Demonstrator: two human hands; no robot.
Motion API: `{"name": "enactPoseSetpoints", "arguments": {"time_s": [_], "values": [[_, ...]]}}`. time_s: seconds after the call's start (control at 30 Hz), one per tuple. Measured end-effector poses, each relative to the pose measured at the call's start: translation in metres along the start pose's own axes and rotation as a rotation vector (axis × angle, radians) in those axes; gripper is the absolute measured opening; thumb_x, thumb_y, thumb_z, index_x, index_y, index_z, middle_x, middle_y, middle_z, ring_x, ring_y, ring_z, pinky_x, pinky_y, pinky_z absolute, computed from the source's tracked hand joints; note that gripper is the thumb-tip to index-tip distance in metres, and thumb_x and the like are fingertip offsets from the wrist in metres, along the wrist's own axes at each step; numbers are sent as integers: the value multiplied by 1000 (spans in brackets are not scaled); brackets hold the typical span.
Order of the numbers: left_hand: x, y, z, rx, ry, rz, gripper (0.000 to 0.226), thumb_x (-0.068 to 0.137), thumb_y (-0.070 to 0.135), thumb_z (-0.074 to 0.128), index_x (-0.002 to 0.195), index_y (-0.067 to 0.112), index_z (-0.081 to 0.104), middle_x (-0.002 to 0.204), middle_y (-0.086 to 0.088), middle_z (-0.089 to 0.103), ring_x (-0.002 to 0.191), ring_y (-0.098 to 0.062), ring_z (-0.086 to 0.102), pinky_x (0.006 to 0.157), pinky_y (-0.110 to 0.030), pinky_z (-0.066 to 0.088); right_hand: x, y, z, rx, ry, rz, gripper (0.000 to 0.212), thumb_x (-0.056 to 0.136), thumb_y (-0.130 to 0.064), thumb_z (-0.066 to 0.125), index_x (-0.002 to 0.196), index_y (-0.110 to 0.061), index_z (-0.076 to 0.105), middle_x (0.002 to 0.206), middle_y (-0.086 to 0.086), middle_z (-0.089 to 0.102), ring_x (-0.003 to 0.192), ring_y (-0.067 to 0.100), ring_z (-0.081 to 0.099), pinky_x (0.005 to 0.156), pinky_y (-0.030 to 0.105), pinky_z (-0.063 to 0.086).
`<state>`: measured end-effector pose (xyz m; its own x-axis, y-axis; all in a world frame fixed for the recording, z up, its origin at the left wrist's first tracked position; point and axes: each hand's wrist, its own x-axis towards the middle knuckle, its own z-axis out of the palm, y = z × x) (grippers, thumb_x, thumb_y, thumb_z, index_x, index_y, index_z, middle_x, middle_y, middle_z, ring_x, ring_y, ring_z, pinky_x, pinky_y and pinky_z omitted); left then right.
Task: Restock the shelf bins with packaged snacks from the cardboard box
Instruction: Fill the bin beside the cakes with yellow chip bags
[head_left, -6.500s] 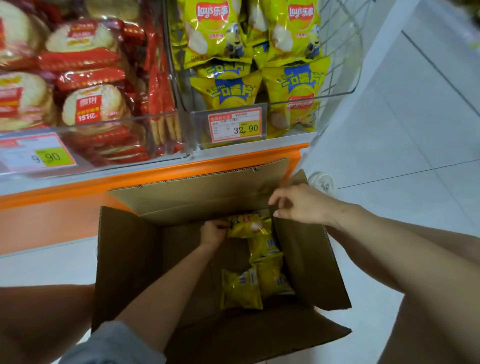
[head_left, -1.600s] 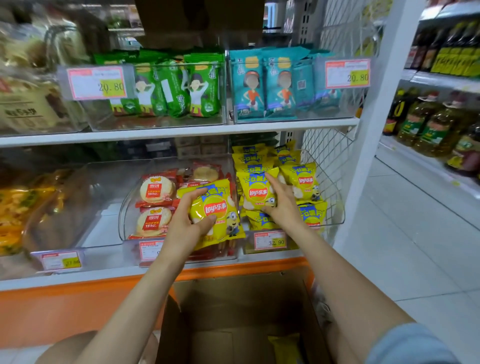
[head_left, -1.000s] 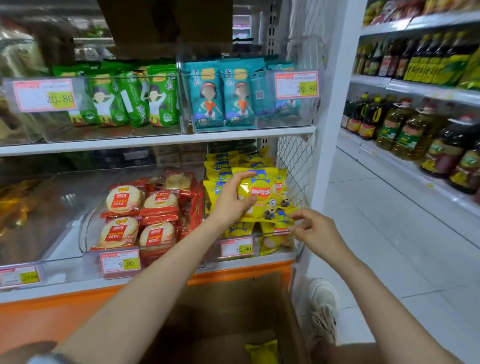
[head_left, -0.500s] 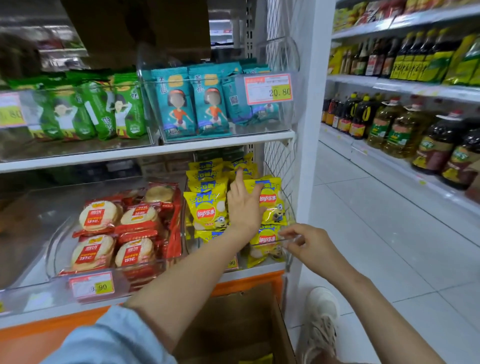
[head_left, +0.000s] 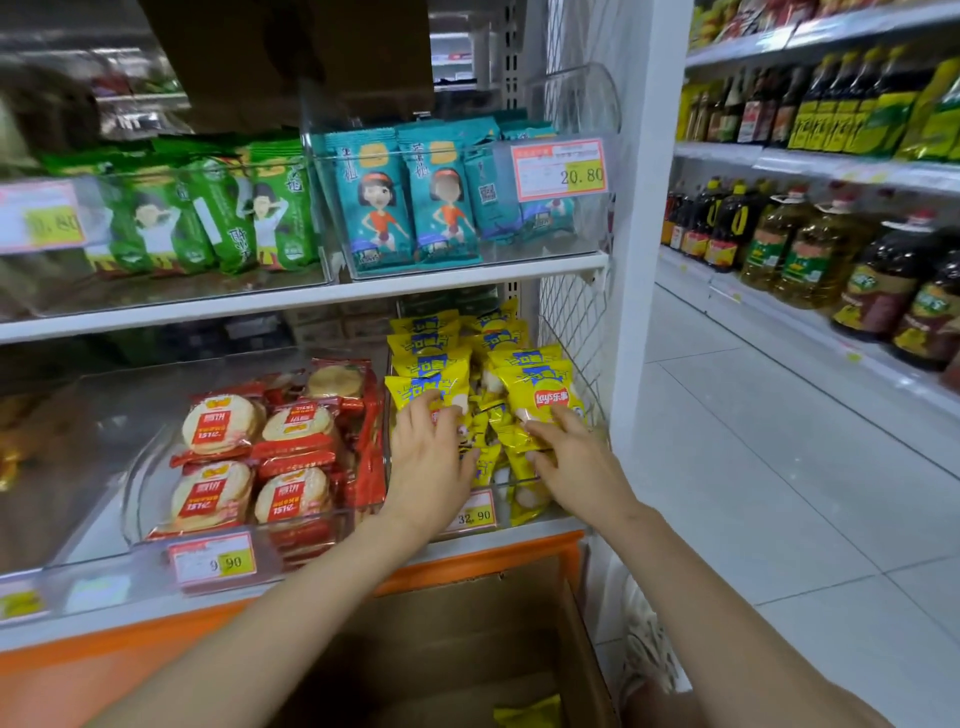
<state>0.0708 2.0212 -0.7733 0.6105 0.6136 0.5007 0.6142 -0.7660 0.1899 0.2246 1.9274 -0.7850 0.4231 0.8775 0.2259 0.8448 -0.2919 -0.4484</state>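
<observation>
Packets (head_left: 551, 399) marked Lay's touch left hand (head_left: 428, 470), right hand (head_left: 579, 467); tag (head_left: 475, 515) 32.90.

Chip bin (head_left: 524, 480) is open only at the front-top gap under the upper shelf (head_left: 311, 299), and stacked chip bags (head_left: 431, 364) fill most of it. Wire mesh (head_left: 571, 322) blocks the right side, rice cracker bin (head_left: 156, 467) closes the left; cardboard box (head_left: 582, 649) below is open-topped

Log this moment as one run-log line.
step: arranging chip bags in bin | left hand: on chip bags | right hand: on Lay's bag | cardboard box: yellow bag visible
</observation>
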Motion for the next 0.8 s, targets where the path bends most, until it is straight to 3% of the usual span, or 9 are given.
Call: {"name": "enactPoseSetpoints", "arguments": {"time_s": [0.1, 0.23, 0.43, 0.57, 0.8], "values": [[5, -4, 2, 34, -177, -40, 48, 92, 24, 52, 134, 5, 39, 150, -15, 25, 139, -32, 22, 113, -37, 18, 11, -3, 7, -56, -18, 48, 43, 97, -30, 45, 140, -29, 43, 156, 3, 19, 137, 27, 33, 105, 40, 36], [19, -9, 10, 35, -309, -19, 54, 96, 19, 42, 146, 15, 23, 158, -1, 0, 146, -22, -4, 118, -42, -3, 26, 0, 11, -3, 0, 32, 43, 98, -27, 44, 141, -30, 41, 157, 1, 18, 141, 24, 27, 107, 36, 33], [37, -8, 19, 140, -419, 51, 63, 97, 24, 40, 149, 11, 8, 158, -8, -6, 145, -28, -9, 118, -42, 4, 38, 3, 19, 99, -45, -19, 51, 98, -11, 42, 146, -24, 32, 159, -1, -1, 147, 21, 5, 115, 34, 23], [30, -8, 17, 172, -425, 77, 63, 98, 30, 41, 149, 12, 11, 158, -7, -5, 145, -27, -7, 119, -37, 0, 38, 1, 22, 152, -36, -22, 57, 96, -4, 43, 147, -24, 29, 159, -2, -5, 147, 20, -1, 115, 30, 16], [20, -15, 0, -65, -340, 42, 54, 92, 24, 52, 142, 14, 33, 155, -2, 18, 141, -22, 14, 114, -30, 13, 22, 6, 10, 187, 31, -16, 54, 86, -4, 58, 134, -26, 52, 157, 3, 21, 141, 24, 28, 111, 38, 31]]}}
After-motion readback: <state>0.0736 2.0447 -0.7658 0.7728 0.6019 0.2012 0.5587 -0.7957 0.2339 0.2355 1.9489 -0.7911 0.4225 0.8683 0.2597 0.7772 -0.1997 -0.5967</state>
